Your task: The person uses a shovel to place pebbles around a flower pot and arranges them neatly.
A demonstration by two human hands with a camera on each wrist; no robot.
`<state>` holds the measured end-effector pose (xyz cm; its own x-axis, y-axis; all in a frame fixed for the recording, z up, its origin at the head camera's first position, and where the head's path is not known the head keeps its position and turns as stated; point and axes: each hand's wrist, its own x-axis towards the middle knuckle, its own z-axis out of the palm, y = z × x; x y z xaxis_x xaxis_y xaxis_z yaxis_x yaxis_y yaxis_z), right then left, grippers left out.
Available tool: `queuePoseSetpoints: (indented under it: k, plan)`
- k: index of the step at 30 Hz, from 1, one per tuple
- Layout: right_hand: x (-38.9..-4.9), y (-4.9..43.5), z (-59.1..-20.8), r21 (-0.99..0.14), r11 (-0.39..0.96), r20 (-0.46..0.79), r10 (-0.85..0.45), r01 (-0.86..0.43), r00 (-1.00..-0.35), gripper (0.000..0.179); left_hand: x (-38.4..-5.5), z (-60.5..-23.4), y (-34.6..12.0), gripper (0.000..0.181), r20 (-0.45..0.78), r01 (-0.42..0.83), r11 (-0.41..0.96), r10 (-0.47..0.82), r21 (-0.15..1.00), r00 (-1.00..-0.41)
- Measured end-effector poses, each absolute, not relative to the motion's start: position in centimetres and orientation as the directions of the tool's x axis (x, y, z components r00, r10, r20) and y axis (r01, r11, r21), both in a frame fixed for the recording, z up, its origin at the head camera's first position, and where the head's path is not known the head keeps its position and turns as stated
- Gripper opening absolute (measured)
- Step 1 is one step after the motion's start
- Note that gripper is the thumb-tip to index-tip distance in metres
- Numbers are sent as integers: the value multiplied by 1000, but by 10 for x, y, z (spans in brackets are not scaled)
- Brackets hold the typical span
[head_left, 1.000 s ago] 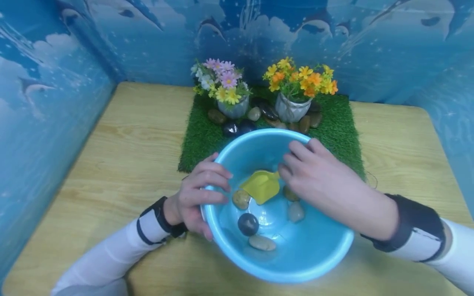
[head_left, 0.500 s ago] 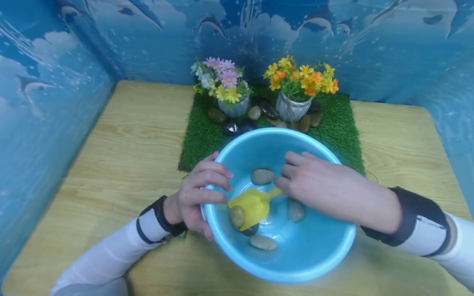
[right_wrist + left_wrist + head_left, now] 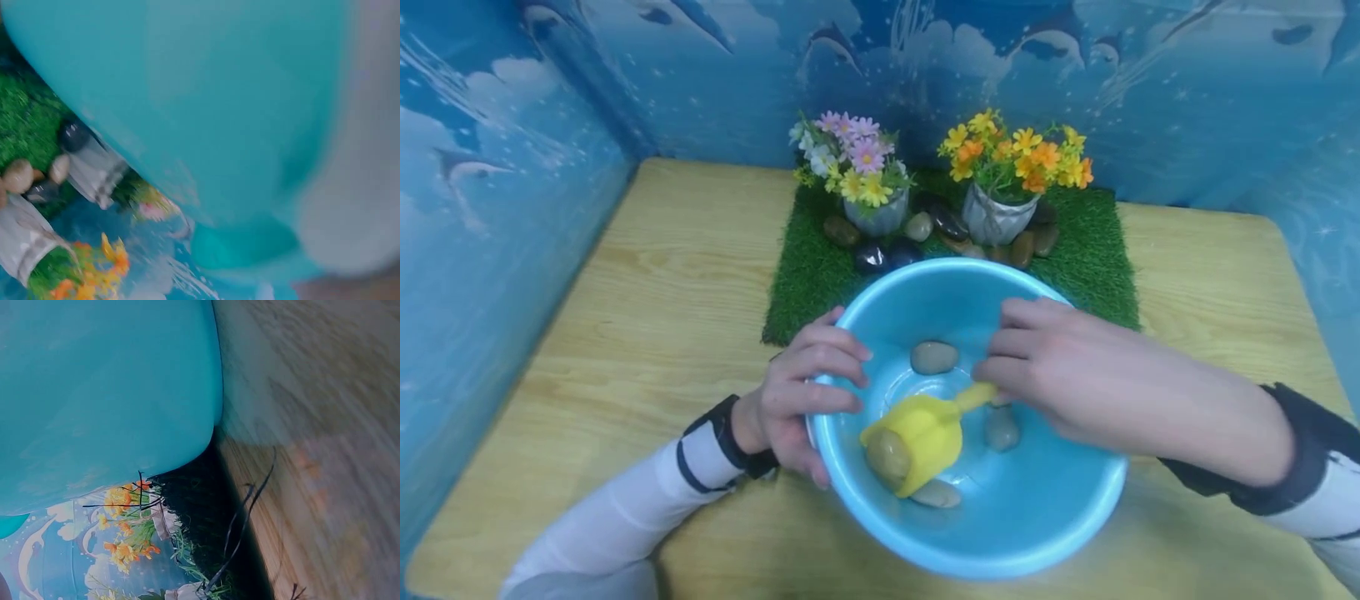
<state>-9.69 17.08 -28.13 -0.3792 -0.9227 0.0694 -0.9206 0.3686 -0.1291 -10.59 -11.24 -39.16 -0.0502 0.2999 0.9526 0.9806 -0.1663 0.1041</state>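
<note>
My left hand (image 3: 816,396) grips the left rim of the light blue basin (image 3: 1030,521), fingers over the edge and thumb outside. Reaching in from the right, my right hand (image 3: 1037,354) holds a yellow toy shovel (image 3: 932,429) by its handle. A yellowish-brown stone (image 3: 887,457) lies on the front part of the shovel's blade. Inside the basin, a grey stone (image 3: 935,357) rests toward the back and another grey stone (image 3: 1002,429) under the right hand. The blade partly covers a pale flat stone (image 3: 938,493). Both wrist views are mostly filled by the basin's blue wall.
Behind the basin lies a green grass mat (image 3: 808,283) on the wooden table (image 3: 685,275). On it stand a pot of pink and yellow flowers (image 3: 876,212) and a pot of orange flowers (image 3: 1000,215), with several stones around them. A dolphin-print curtain (image 3: 737,92) hangs behind.
The shovel has moved toward the near left of the basin, and the yellowish-brown stone is now on its blade. The back grey stone has come into view; the dark stone is hidden.
</note>
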Motion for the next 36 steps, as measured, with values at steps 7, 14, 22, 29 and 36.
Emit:
queuePoseSetpoints:
  k: [7, 14, 22, 29, 36]
  plan:
    - [-100, 195, -274, -220, 381, 132, -900, -898, -414, 22, -105, -391, -111, 58, 952, 981, -161, 301, 112, -59]
    - [-102, 209, -270, -293, 388, 149, -884, -874, -443, 29, -105, -391, -111, 58, 953, 983, -152, 297, 105, -56]
    - [-105, 217, -263, -409, 354, 179, -872, -841, -455, 42, -104, -391, -111, 57, 951, 980, -161, 305, 114, -60]
    - [-117, 234, -256, -335, 460, 275, -787, -823, -552, 38, -106, -392, -111, 57, 948, 977, -186, 315, 107, -44]
    - [-136, 240, -250, -180, 726, 304, -600, -663, -740, 26, -106, -391, -112, 57, 946, 980, -174, 321, 101, -40]
